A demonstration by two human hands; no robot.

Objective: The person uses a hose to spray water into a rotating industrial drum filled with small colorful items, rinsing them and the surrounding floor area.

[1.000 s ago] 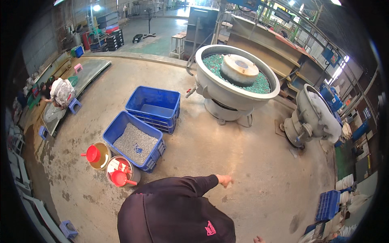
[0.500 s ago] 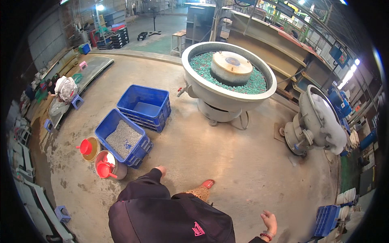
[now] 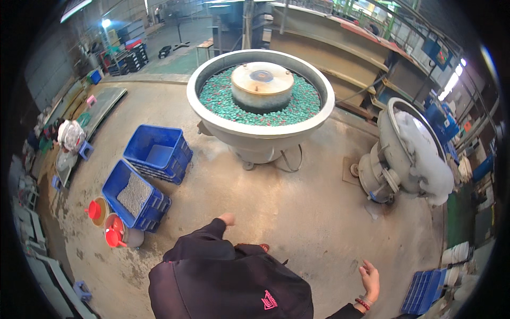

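My left hand (image 3: 227, 218) is held low in front of my body above the floor, apart from any object. Its fingers are too small and blurred to make out. Out to the right, my right hand (image 3: 370, 279), with a red bead bracelet at the wrist, hangs in the air, fingers apart and nothing in them. Ahead stands a big round vibratory tumbler bowl (image 3: 319, 114), filled with green and some dark red pieces (image 3: 218, 93) around a capped central hub (image 3: 263, 80). Neither hand touches it.
Left of me are an upper blue crate (image 3: 183, 154) and a lower blue crate (image 3: 154, 212) holding grey granules. Beside them, red scoops (image 3: 113, 236) rest on buckets. A smaller tilted machine (image 3: 380, 175) stands right. Someone in a pale top (image 3: 71, 135) crouches far left.
The tumbler bowl now appears nearer and further left, and the crates have shifted left in view as I moved. My right hand appears slightly further right. Nothing was picked up.
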